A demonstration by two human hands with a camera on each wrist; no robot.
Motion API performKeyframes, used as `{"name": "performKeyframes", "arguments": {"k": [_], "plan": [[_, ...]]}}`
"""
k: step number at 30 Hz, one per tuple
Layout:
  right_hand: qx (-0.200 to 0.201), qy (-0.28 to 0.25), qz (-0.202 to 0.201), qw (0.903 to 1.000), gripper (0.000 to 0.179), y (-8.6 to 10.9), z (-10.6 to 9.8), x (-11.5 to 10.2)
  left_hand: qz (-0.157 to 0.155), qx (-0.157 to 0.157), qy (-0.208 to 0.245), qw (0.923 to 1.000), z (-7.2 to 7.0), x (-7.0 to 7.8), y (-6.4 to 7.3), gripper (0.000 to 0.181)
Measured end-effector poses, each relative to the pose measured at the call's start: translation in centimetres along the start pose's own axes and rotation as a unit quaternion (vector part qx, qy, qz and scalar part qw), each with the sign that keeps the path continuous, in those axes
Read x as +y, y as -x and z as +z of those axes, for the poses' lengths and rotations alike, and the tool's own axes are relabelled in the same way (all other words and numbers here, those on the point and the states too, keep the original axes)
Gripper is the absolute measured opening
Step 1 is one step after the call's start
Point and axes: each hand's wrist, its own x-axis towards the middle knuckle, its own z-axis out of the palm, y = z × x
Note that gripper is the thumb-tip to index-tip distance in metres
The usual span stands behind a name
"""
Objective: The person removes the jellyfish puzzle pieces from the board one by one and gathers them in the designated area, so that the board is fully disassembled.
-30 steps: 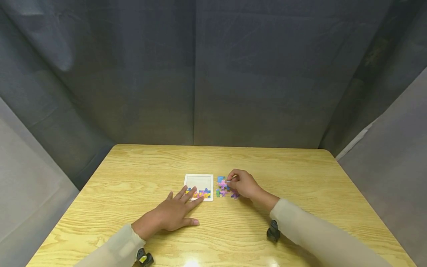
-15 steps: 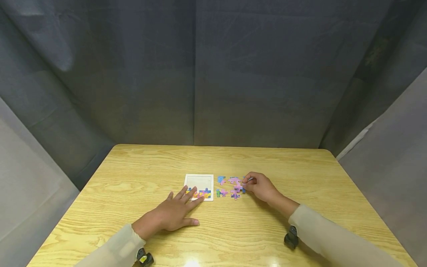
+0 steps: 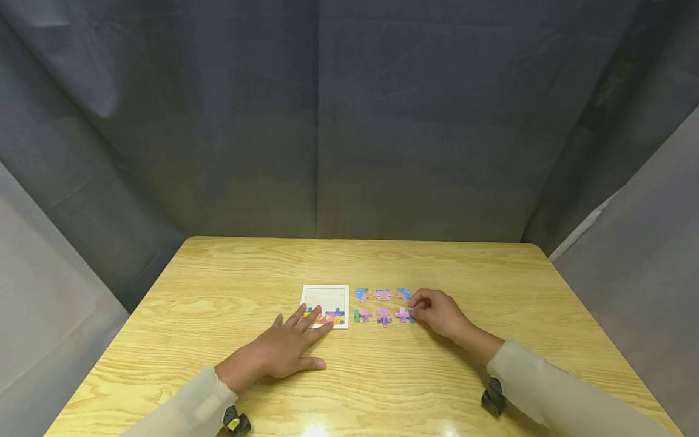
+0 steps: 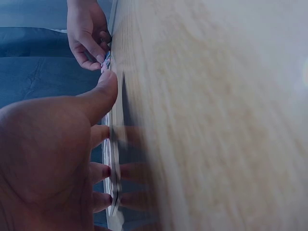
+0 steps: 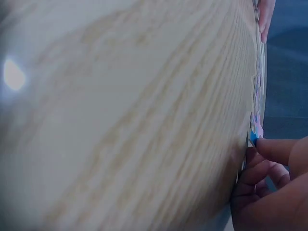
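Observation:
My left hand lies with fingers spread, its fingertips on the lower edge of a white square puzzle frame. Along the bottom of that frame runs a strip of yellow, blue and pink jigsaw pieces, partly covered by the fingers. To the right, my right hand pinches the right edge of a pink and blue jigsaw piece between thumb and finger, down at the tabletop. The blue end of this piece shows at the fingertips in the right wrist view.
Beside the frame, loose jigsaw pieces form two rows: an upper one with a blue corner piece, a piece with eyes and another blue-pink piece; a lower one with a green-pink piece and a pink piece. Dark curtains surround the wooden table.
My right hand has moved rightward, drawing pieces out of a cluster into separate spots, and now holds the lower right piece. My left hand has stayed on the frame.

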Motion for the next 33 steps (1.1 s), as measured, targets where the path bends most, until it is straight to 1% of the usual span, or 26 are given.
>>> {"name": "performKeyframes", "arguments": {"k": [16,25,29,33], "plan": [[-0.004,-0.001,0.004,1.0,0.008,0.02,0.08,0.26,0.004,-0.001,0.002,1.0,0.18,0.0,-0.02,0.083],[-0.003,0.001,0.003,1.0,0.008,0.05,0.14,0.23,0.0,0.013,-0.008,0.9999,0.43,-0.2,-0.13,0.085],[-0.005,-0.002,0.007,1.0,0.009,-0.04,0.08,0.23,-0.003,0.02,0.003,0.9998,0.21,-0.22,0.18,0.085],[-0.009,0.0,0.008,0.9999,0.01,-0.1,-0.02,0.26,-0.014,0.023,0.021,0.9994,-0.16,-0.39,0.82,0.084]]}}
